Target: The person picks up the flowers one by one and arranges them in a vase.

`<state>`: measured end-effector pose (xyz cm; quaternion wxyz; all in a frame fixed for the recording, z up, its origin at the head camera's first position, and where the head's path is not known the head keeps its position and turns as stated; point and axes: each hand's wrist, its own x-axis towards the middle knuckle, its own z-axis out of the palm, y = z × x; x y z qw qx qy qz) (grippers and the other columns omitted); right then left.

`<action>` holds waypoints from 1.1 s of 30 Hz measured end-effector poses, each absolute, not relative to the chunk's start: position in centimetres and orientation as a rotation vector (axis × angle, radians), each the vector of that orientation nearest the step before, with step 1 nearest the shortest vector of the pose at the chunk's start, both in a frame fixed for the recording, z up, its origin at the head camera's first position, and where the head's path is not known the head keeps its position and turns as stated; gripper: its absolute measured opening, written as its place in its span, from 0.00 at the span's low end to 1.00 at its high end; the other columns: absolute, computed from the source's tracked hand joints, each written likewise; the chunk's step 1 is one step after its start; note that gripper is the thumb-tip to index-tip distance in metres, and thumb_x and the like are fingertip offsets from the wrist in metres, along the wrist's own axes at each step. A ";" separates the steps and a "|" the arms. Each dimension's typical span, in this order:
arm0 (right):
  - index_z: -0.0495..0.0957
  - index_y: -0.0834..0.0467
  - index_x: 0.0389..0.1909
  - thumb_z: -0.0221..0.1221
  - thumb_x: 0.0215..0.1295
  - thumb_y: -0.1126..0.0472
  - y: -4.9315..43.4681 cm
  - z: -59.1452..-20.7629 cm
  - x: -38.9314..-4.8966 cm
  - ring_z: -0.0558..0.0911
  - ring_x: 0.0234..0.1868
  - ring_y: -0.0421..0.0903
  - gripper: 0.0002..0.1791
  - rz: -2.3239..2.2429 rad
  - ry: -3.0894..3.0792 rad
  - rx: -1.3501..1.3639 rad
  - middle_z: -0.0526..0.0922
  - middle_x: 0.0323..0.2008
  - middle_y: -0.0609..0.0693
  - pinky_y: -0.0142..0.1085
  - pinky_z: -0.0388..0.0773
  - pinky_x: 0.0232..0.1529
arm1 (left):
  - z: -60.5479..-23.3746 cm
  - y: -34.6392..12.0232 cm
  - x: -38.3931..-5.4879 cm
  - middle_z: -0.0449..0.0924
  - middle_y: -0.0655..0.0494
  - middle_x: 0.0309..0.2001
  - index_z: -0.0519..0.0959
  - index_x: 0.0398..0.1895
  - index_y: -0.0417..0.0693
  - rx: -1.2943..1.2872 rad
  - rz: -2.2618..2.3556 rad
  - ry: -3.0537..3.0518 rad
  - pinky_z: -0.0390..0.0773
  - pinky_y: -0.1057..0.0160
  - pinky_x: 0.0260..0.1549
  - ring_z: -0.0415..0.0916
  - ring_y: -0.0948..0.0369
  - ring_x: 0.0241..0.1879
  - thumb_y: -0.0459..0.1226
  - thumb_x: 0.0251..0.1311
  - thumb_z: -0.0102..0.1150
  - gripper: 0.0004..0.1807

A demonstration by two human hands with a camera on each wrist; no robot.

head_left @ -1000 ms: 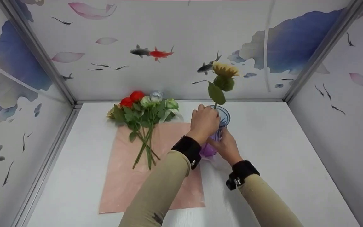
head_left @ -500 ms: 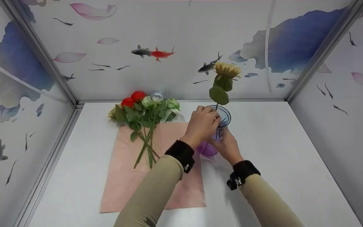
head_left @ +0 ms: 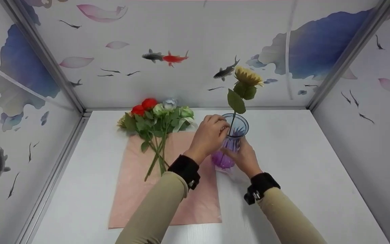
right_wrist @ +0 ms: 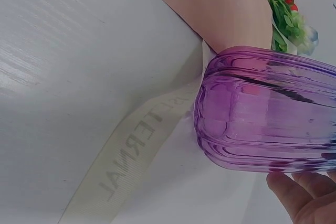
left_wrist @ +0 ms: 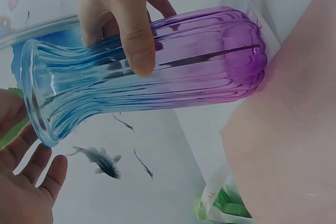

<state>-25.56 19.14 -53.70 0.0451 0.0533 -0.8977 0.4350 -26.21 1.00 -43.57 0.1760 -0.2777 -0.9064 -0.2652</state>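
A blue-to-purple ribbed glass vase (head_left: 230, 145) stands upright on the table. My right hand (head_left: 245, 157) grips its side, thumb in front; in the right wrist view its fingertips (right_wrist: 286, 190) lie along the purple glass. A yellow flower (head_left: 248, 77) with green leaves rises out of the vase, its stem slanting down inside and leaning right. My left hand (head_left: 210, 134) is at the left of the rim, off the stem. The left wrist view shows its fingers (left_wrist: 39, 163) loosely extended at the rim, with part of the hand out of frame.
Left of the vase, a bunch of red, white, pale blue and green flowers (head_left: 156, 117) lies with stems over a pink sheet (head_left: 137, 206). A printed ribbon (right_wrist: 139, 140) trails beside the vase base. Patterned walls (head_left: 195, 27) enclose the table (head_left: 300, 162) on three sides.
My left hand has let go of the flower stem and moved left, down to the rim. The flower leans slightly further right. My right hand has kept its grip on the vase.
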 end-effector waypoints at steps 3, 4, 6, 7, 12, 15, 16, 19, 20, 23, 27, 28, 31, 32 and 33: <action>0.54 0.59 0.78 0.72 0.61 0.47 19.1 -53.7 -25.5 0.74 0.68 0.61 0.52 1.346 -2.737 0.154 0.73 0.68 0.63 0.55 0.69 0.69 | -43.7 0.5 -26.1 0.80 0.51 0.54 0.85 0.48 0.46 -0.789 -0.804 -2.573 0.73 0.58 0.62 0.74 0.53 0.58 0.39 0.75 0.55 0.11; 0.54 0.59 0.78 0.72 0.61 0.47 19.1 -53.7 -25.5 0.74 0.69 0.61 0.51 1.348 -2.735 0.152 0.73 0.68 0.63 0.55 0.68 0.69 | -43.8 0.4 -26.0 0.80 0.51 0.54 0.85 0.48 0.46 -0.789 -0.822 -2.578 0.74 0.58 0.62 0.74 0.53 0.58 0.38 0.75 0.55 0.11; 0.55 0.59 0.77 0.72 0.61 0.48 19.1 -53.6 -25.5 0.74 0.68 0.61 0.51 1.355 -2.734 0.146 0.73 0.68 0.64 0.55 0.69 0.69 | -44.0 0.2 -25.9 0.80 0.51 0.55 0.85 0.48 0.46 -0.793 -0.852 -2.585 0.75 0.59 0.61 0.74 0.53 0.58 0.38 0.76 0.55 0.11; 0.56 0.59 0.77 0.72 0.61 0.48 19.0 -53.6 -25.5 0.75 0.68 0.61 0.50 1.359 -2.736 0.136 0.74 0.68 0.64 0.55 0.69 0.68 | -44.1 0.1 -25.9 0.79 0.51 0.55 0.85 0.49 0.46 -0.798 -0.866 -2.586 0.75 0.59 0.61 0.74 0.53 0.59 0.38 0.76 0.54 0.11; 0.54 0.59 0.77 0.72 0.61 0.45 19.0 -53.6 -25.5 0.75 0.67 0.61 0.51 1.373 -2.774 0.089 0.73 0.68 0.62 0.56 0.69 0.69 | -44.5 -0.2 -25.8 0.79 0.50 0.56 0.85 0.48 0.45 -0.816 -0.901 -2.559 0.75 0.59 0.62 0.75 0.52 0.59 0.38 0.76 0.54 0.11; 0.53 0.57 0.78 0.71 0.62 0.45 18.9 -53.6 -25.5 0.73 0.69 0.60 0.52 1.383 -2.779 0.079 0.72 0.69 0.62 0.56 0.67 0.70 | -44.6 -0.3 -25.7 0.79 0.50 0.58 0.85 0.49 0.45 -0.811 -0.921 -2.553 0.75 0.59 0.62 0.75 0.52 0.60 0.39 0.76 0.55 0.11; 0.53 0.57 0.78 0.72 0.62 0.45 18.9 -53.6 -25.5 0.73 0.69 0.60 0.52 1.390 -2.777 0.079 0.72 0.70 0.61 0.56 0.67 0.70 | -44.7 -0.4 -25.7 0.78 0.50 0.58 0.85 0.49 0.45 -0.805 -0.928 -2.559 0.76 0.60 0.62 0.75 0.53 0.60 0.39 0.76 0.55 0.11; 0.53 0.56 0.79 0.72 0.61 0.45 18.9 -53.6 -25.5 0.72 0.70 0.60 0.52 1.407 -2.767 0.081 0.71 0.71 0.61 0.57 0.66 0.70 | -44.8 -0.7 -25.6 0.77 0.49 0.60 0.84 0.51 0.45 -0.800 -0.962 -2.553 0.76 0.60 0.61 0.75 0.53 0.61 0.38 0.75 0.56 0.11; 0.53 0.56 0.78 0.72 0.61 0.45 18.9 -53.6 -25.5 0.72 0.70 0.60 0.52 1.414 -2.764 0.079 0.71 0.71 0.61 0.57 0.66 0.70 | -44.8 -0.9 -25.6 0.77 0.49 0.60 0.84 0.52 0.45 -0.796 -0.970 -2.550 0.76 0.60 0.61 0.75 0.53 0.61 0.38 0.75 0.56 0.11; 0.53 0.55 0.78 0.72 0.61 0.45 18.8 -53.6 -25.5 0.71 0.71 0.61 0.52 1.433 -2.761 0.080 0.70 0.72 0.60 0.58 0.66 0.70 | -45.1 -1.5 -25.5 0.75 0.49 0.61 0.82 0.57 0.45 -0.784 -0.975 -2.545 0.76 0.59 0.61 0.74 0.53 0.61 0.37 0.75 0.57 0.13; 0.53 0.54 0.78 0.72 0.62 0.46 18.8 -53.6 -25.5 0.71 0.71 0.61 0.51 1.445 -2.759 0.071 0.70 0.72 0.60 0.58 0.66 0.70 | -45.7 -2.5 -25.4 0.74 0.49 0.62 0.78 0.62 0.45 -0.763 -0.978 -2.556 0.74 0.57 0.63 0.73 0.52 0.64 0.37 0.75 0.56 0.16; 0.53 0.54 0.79 0.72 0.62 0.46 18.8 -53.5 -25.5 0.71 0.71 0.61 0.51 1.447 -2.760 0.067 0.70 0.72 0.60 0.58 0.66 0.70 | -45.8 -2.8 -25.4 0.74 0.48 0.63 0.77 0.63 0.45 -0.756 -0.983 -2.561 0.74 0.57 0.64 0.72 0.52 0.64 0.37 0.75 0.56 0.17; 0.52 0.53 0.79 0.72 0.62 0.46 18.8 -53.5 -25.4 0.71 0.71 0.61 0.52 1.452 -2.771 0.049 0.69 0.72 0.60 0.58 0.66 0.70 | -46.4 -3.8 -25.4 0.74 0.47 0.62 0.77 0.63 0.44 -0.723 -0.998 -2.561 0.74 0.54 0.63 0.72 0.50 0.64 0.36 0.75 0.56 0.17; 0.52 0.53 0.79 0.72 0.62 0.46 18.7 -53.5 -25.4 0.71 0.72 0.61 0.52 1.455 -2.776 0.039 0.69 0.72 0.60 0.58 0.66 0.70 | -46.6 -4.1 -25.4 0.75 0.46 0.62 0.77 0.63 0.43 -0.707 -1.000 -2.561 0.74 0.53 0.63 0.72 0.49 0.64 0.36 0.75 0.56 0.17; 0.52 0.52 0.79 0.72 0.62 0.46 18.7 -53.5 -25.4 0.70 0.72 0.61 0.52 1.460 -2.781 0.029 0.69 0.73 0.60 0.58 0.66 0.70 | -46.8 -4.4 -25.4 0.75 0.46 0.61 0.77 0.63 0.43 -0.695 -1.003 -2.557 0.75 0.53 0.63 0.73 0.49 0.63 0.36 0.74 0.57 0.17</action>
